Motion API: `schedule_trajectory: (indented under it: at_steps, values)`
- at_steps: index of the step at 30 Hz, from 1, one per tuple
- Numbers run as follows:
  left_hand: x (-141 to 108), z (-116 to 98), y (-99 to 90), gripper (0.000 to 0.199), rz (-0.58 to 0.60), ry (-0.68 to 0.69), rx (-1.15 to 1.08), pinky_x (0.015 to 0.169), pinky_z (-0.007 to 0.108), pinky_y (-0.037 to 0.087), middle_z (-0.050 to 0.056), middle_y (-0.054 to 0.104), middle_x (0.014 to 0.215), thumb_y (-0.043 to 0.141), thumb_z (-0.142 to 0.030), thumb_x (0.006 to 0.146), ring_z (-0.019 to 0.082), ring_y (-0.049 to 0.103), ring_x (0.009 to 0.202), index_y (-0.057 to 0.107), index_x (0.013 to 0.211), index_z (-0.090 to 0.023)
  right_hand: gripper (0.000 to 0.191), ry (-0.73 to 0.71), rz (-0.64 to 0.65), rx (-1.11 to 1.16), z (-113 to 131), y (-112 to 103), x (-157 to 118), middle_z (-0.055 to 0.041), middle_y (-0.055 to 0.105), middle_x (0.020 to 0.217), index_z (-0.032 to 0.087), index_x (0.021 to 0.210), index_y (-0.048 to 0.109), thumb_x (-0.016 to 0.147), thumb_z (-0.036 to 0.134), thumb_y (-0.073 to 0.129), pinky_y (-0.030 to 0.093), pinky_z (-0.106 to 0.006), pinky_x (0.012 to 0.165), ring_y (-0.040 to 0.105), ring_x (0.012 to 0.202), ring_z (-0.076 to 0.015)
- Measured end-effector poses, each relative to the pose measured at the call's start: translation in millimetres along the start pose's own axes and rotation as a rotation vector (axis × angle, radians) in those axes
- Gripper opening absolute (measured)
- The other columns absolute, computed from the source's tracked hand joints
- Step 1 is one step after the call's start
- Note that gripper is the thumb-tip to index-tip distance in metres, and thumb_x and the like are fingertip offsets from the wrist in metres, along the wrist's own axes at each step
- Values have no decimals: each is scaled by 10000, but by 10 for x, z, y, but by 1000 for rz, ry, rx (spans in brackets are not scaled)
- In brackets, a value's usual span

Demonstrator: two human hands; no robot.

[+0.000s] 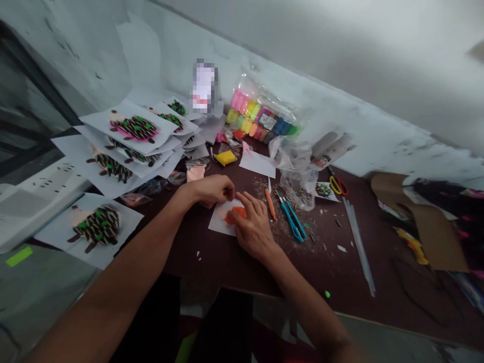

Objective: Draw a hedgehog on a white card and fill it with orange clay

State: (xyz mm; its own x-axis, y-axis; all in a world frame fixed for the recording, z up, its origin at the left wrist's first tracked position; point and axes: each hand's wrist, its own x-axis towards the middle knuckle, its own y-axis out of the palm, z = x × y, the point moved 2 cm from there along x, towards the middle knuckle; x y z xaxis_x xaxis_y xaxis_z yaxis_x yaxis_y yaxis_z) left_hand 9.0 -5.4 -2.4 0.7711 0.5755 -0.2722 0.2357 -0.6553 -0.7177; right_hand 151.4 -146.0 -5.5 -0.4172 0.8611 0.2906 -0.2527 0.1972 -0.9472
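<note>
A small white paper sheet (215, 224) lies on the dark table in front of me, with a flat patch of orange clay (239, 211) and a paler shape beside it. My right hand (254, 224) rests over the sheet, its fingers apart and touching the orange clay. Just above the sheet's top edge is my left hand (217, 188), fingers curled together; whatever they may hold is hidden. Right of my hands lie an orange-handled tool (270, 204) and blue-handled scissors (292, 219).
Paper sheets with clay hedgehogs (134, 126) pile up at the left, one hedgehog sheet (96, 227) nearer me. Against the wall sits a bag of coloured clay (260, 118). A crumpled plastic bag (297, 171), clear sticks (359, 247) and cardboard (434, 232) are to the right.
</note>
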Motion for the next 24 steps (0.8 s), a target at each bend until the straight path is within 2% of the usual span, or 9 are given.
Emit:
schedule_trajectory:
  at_steps: [3,7,12,17,21,24]
  values:
    - [-11,-23,-7,336,-1,12,8,583,209,412,29,715,806,566,-111,650,129,592,646,751,926,-162,258,-7,13,-19,13,1,1,-138,443,1498,205,1107,670,874,188,560,290,-520,1108,327,1411,-317]
    - [-29,-69,-28,336,-10,19,38,627,216,427,35,726,842,569,-88,648,140,605,691,756,919,-159,273,2,37,-36,7,7,-3,-121,459,1494,216,1113,666,864,182,559,292,-516,1113,328,1417,-309]
    - [-47,-99,-40,353,2,-7,53,631,221,435,36,726,841,568,-88,661,140,607,681,756,952,-155,267,3,24,-50,6,18,-6,-116,477,1484,221,1096,673,858,176,560,290,-510,1119,324,1423,-295]
    - [-61,-112,-48,353,15,-12,43,622,207,446,21,722,821,565,-94,665,131,606,667,753,955,-165,282,3,-1,-9,-7,13,-23,-149,488,1467,189,1090,694,835,147,581,310,-533,1107,344,1410,-323]
    - [-67,-98,-44,361,33,-50,4,542,204,424,29,715,813,562,-113,666,116,582,581,739,977,-161,325,62,-76,159,-94,-12,-55,-90,521,1441,233,1086,715,849,114,527,349,-532,1106,397,1384,-279]
    - [-76,-110,-46,360,47,-65,-14,518,210,409,29,705,788,559,-106,666,110,560,541,734,978,-149,383,135,-178,229,-180,-30,-71,-59,558,1395,262,1073,727,833,80,490,311,-564,1141,442,1349,-254]
